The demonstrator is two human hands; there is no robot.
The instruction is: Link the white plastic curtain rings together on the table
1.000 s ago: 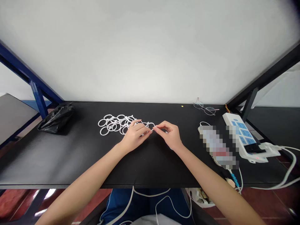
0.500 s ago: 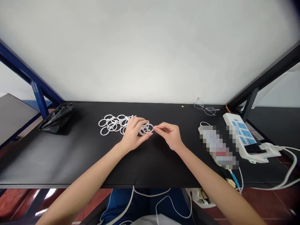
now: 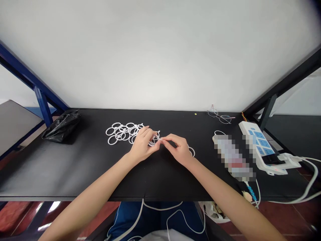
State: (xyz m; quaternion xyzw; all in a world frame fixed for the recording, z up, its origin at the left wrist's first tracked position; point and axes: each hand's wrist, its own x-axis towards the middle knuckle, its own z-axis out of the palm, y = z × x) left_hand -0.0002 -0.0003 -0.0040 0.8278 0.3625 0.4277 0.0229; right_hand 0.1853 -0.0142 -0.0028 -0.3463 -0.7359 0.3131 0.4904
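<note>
White cords looping below matte black counter (image 3: 75,174) edge. I'm seeing left hand (image 3: 142,146) and right hand (image 3: 178,150) meeting mid-counter, fingers of both pinching closed on thin white plastic ring (image 3: 155,140). Loose ring pile (image 3: 122,132) lying just behind left hand. Crumpled black bag (image 3: 61,126) sitting far left; wire-frame glasses (image 3: 220,116) far right.

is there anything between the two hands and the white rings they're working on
Nothing visible. The left hand and right hand already meet on a small bunch of white rings, fingertips pinching it. The rest of the ring pile lies just beyond the left hand on the black table.
</note>
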